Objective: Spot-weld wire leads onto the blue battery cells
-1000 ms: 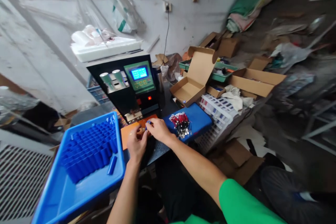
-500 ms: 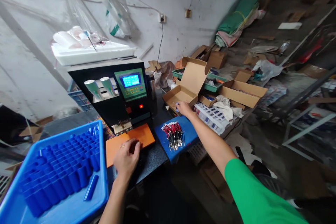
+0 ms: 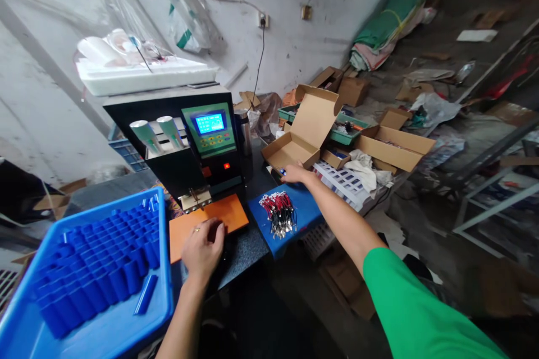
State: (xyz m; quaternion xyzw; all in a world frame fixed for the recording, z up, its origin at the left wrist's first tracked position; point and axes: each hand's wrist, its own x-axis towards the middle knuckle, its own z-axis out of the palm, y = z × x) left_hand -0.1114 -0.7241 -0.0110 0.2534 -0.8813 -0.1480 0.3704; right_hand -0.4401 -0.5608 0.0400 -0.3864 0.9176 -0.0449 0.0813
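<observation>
My right hand (image 3: 296, 174) reaches to open cardboard box (image 3: 295, 146), pinches small blue cell (image 3: 282, 171) at box front edge. My left hand (image 3: 202, 248) rests loose, holding nothing, on orange plate (image 3: 227, 212) on worktop (image 3: 248, 247).

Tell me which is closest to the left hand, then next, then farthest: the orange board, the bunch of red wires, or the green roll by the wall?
1. Orange board: right under the left hand, whose fingers rest on it.
2. Bunch of red wires: to its right, on the blue pad.
3. Green roll: far off, up at the wall.
</observation>
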